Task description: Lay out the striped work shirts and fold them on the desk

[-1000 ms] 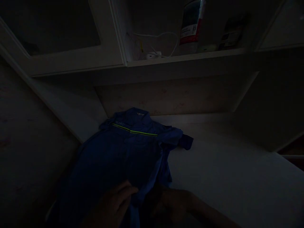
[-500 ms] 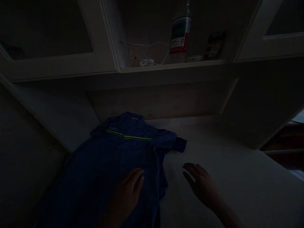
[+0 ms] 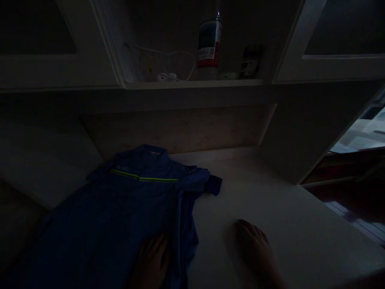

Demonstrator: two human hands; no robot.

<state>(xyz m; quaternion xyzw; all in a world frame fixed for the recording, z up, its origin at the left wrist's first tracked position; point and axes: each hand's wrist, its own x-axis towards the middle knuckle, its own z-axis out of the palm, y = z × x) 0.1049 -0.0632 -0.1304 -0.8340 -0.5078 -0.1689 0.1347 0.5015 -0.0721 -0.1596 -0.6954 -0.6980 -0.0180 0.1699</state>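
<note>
A dark blue work jacket point(image 3: 120, 208) with a yellow-green stripe across its chest lies spread face up, collar toward the back. On its lower front rests my left hand point(image 3: 152, 257), palm down, with fingers stretched out and nothing gripped. My right hand point(image 3: 254, 245) is to the right of the jacket, low over or on the white tabletop point(image 3: 222, 224); its fingers reach forward, slightly bent, and hold nothing. One jacket sleeve point(image 3: 213, 184) is folded, its cuff pointing right. The scene is very dark, so fine finger detail is hard to see.
Above the back of the table runs a shelf point(image 3: 192, 83) holding a labelled bottle point(image 3: 208, 50), a dark jar point(image 3: 250, 62), a white power strip point(image 3: 166, 76) and a white cable point(image 3: 168, 53). Cabinet doors flank it. An upright panel point(image 3: 300, 128) stands at the right.
Both hands have lowered, the left onto the jacket and the right toward the tabletop. The view has turned to the right. The jacket lies as before.
</note>
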